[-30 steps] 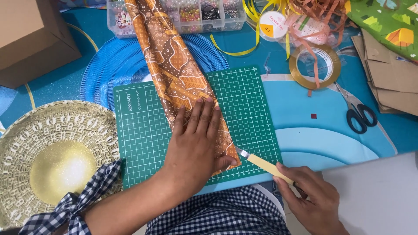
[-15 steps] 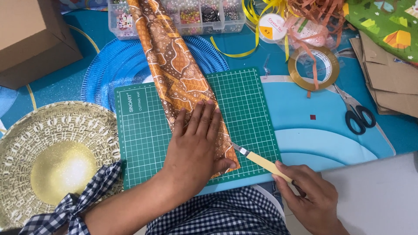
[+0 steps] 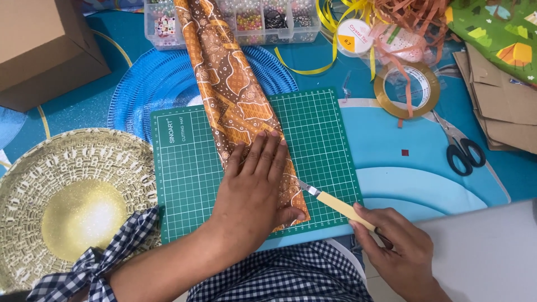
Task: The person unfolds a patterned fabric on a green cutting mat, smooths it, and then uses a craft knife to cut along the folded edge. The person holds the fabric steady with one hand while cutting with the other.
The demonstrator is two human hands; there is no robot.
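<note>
Pressing my left hand (image 3: pixel 254 187) flat on the folded orange batik paper (image 3: pixel 240 106) over the green cutting mat (image 3: pixel 190 168), I am closing my right hand's (image 3: pixel 400 254) grip around a yellow-handled craft knife (image 3: pixel 335 204), its blade touching the paper's edge just beside my fingers; the cut needs a steady pull along that edge, I judge.

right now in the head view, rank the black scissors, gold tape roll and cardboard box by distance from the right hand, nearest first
From the right hand:
1. black scissors, up and to the right
2. gold tape roll, farther up, top right
3. cardboard box, far top-left corner
</note>
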